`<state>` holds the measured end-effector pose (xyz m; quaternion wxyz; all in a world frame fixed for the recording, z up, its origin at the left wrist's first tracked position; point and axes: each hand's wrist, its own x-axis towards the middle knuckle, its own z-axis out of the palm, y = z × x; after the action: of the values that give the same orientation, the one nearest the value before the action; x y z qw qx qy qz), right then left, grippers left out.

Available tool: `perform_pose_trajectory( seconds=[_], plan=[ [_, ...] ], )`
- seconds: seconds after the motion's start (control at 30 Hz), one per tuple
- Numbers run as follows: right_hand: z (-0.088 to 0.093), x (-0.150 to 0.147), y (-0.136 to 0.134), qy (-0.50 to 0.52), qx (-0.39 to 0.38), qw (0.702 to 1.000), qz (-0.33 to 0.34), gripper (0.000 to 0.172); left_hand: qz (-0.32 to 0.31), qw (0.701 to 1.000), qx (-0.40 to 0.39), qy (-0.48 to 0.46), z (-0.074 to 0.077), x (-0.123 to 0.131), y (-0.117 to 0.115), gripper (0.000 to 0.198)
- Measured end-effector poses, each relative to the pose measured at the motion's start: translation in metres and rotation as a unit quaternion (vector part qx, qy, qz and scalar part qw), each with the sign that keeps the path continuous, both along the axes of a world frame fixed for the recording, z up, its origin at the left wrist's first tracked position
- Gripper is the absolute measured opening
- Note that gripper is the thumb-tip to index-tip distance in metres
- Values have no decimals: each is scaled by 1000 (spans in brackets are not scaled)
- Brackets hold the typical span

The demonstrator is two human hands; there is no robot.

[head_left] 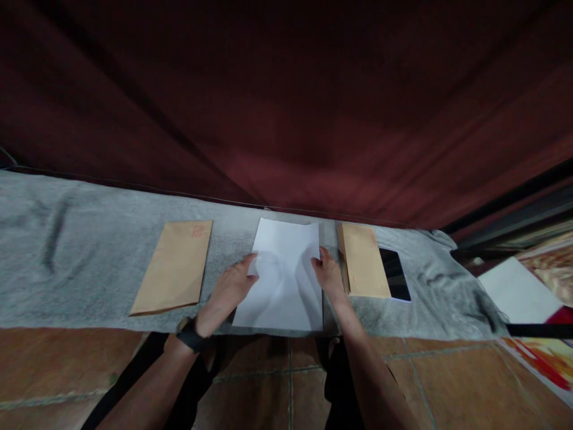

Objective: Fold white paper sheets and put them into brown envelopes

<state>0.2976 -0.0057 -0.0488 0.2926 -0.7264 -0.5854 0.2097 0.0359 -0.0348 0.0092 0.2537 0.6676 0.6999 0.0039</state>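
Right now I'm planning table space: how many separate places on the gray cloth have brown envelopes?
2: a brown envelope left of the white paper, and an envelope stack right of it. Envelopes within the stack may be hidden.

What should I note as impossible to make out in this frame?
Head view, red print on the left envelope: too small and blurred to read.
Head view, phone: its left edge is hidden by the envelope stack.
Head view, white paper: its underside is hidden by its own top side.
Head view, colourful picture: cut off by the right edge.
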Motion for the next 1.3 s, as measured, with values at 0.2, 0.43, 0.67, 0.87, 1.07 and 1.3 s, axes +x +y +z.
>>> perform_pose_trajectory(
  seconds=[0.2,0.43,0.67,0.87,1.07,1.3],
  plan=[
    [-1,-1,1,-41,18,999,3,41,-2,1000,4,4,3,2,0,62],
    [1,-6,-1,-57,21,998,10,42,3,1000,4,28,2,2,2,60],
    [14,-9,-4,-141,75,987,3,46,27,992,58,113,8,6,-7,45],
    [5,-45,-12,-73,115,981,135,50,-49,969,235,52,-3,41,4,46],
    [-9,-73,-21,-190,71,955,215,60,-126,965,230,-9,-36,72,19,58],
    [-15,-66,-22,-218,78,956,180,54,-110,966,230,29,-53,67,20,65]
  ],
)
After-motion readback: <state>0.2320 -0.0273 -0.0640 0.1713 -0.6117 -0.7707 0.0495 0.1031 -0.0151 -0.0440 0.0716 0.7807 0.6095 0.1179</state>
